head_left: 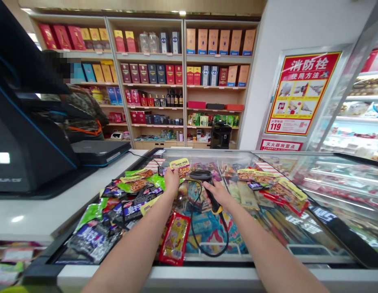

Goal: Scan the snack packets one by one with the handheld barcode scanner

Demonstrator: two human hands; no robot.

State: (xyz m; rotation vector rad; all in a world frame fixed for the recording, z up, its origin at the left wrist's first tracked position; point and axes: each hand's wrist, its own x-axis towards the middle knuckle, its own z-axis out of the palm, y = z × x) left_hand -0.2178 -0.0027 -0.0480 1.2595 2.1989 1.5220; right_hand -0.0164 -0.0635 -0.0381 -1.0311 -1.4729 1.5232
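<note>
My left hand (171,179) is closed on the edge of a snack packet (180,166) with a yellow top, held up over the glass lid of the chest freezer (234,246). Wrapped round the handle of a black barcode scanner (201,175) is my right hand (217,193). The scanner's head lies just right of the packet, and its black cord (193,228) loops down over the glass. Below my left forearm rests a red-edged snack packet (175,240). Left of that arm, black and green snack packets (92,240) lie in a loose heap.
More yellow and red packets (277,189) lie on the lid's right side. A white counter (27,221) with a dark checkout machine (27,134) borders the left. Behind are shelves of boxed goods (156,75) and a person in a patterned top (85,108).
</note>
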